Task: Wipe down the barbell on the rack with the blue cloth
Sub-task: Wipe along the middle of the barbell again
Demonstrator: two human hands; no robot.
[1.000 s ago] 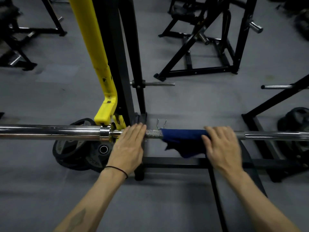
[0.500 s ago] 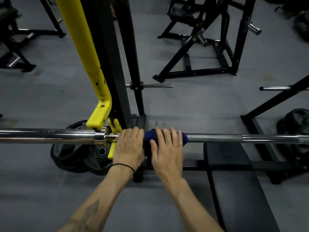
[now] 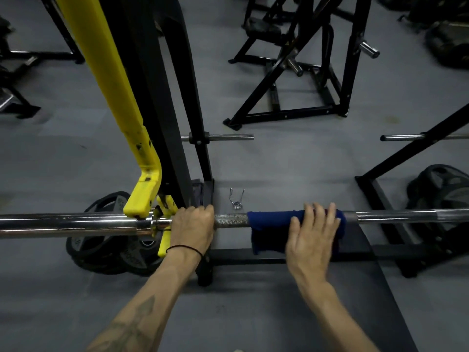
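A chrome barbell (image 3: 76, 223) lies across the view on the yellow hook (image 3: 142, 199) of the black rack (image 3: 162, 97). My left hand (image 3: 193, 227) grips the bar's knurled part just right of the hook, fingers curled over it. A blue cloth (image 3: 271, 222) is draped over the bar further right, one flap hanging down. My right hand (image 3: 312, 235) presses the cloth against the bar, fingers nearly straight and laid over its top, thumb spread to the left. Bare knurling shows between the two hands.
Weight plates (image 3: 101, 247) lean on the floor under the bar at left. A spring collar (image 3: 236, 199) lies on the grey floor behind the bar. A black bench pad (image 3: 355, 275) runs below my right hand. Other black racks (image 3: 304, 72) stand behind and at right.
My right hand has slid the cloth rightward along the bar, away from my left hand, after being pressed right beside it half a second ago. The left hand stays put.
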